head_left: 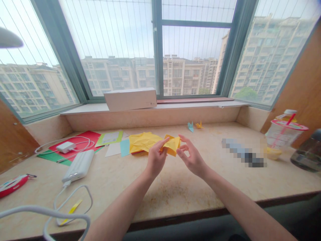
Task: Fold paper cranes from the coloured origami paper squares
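My left hand (pixel 155 158) and my right hand (pixel 191 155) are raised above the stone counter (pixel 175 187), pinching a folded piece of yellow-orange paper (pixel 173 144) between them. The left thumb and forefinger grip its left edge. The right fingertips press on its right edge with the other fingers curled apart. Behind the hands lies a loose stack of yellow sheets (pixel 141 141), with a light blue sheet (pixel 124 148) and a white sheet (pixel 113 149) beside it.
A white power bank (pixel 79 165) with cables, a white charger (pixel 65 146) on red and green paper, and a red object (pixel 11 185) lie at left. Two small folded paper figures (pixel 195 126) sit near the wall. A plastic cup (pixel 282 135) stands right. A white box (pixel 130 99) rests on the sill.
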### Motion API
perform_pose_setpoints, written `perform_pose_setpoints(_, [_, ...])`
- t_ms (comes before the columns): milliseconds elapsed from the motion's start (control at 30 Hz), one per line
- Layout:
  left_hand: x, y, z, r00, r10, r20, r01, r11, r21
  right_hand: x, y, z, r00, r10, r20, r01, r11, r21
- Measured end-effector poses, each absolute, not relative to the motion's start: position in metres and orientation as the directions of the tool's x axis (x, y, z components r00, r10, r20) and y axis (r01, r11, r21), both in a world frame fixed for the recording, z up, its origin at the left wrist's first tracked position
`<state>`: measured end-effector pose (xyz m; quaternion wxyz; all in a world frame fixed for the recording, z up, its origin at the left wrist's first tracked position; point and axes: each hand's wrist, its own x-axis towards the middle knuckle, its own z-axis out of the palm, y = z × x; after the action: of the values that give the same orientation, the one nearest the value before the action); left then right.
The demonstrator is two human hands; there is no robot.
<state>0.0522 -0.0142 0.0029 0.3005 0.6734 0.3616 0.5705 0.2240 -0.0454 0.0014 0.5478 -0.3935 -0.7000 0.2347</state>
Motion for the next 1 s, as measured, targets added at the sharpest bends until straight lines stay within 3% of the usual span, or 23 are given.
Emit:
perform_pose_setpoints(233, [0.051, -0.012, 0.001, 0.079, 0.837, 0.541, 0.114, -0.547, 0.829, 0.222, -0.042, -0.004, -0.104, 0.813, 0.573, 0.314, 0.573, -0.757])
perform_pose_setpoints(400, [0.052, -0.014, 0.000, 0.164, 0.796, 0.583, 0.152, -0.604, 0.782, 0.224, -0.037, -0.007, -0.069, 0.818, 0.571, 0.297, 0.563, -0.771])
perform_pose_setpoints(667, [0.053, -0.015, -0.001, 0.221, 0.648, 0.728, 0.382, -0.745, 0.547, 0.225, -0.035, -0.008, 0.016, 0.827, 0.562, 0.329, 0.527, -0.784])
perform_pose_setpoints(1000, [0.052, -0.012, -0.007, 0.193, 0.667, 0.720, 0.437, -0.716, 0.545, 0.223, -0.038, -0.006, 0.009, 0.808, 0.588, 0.380, 0.542, -0.750])
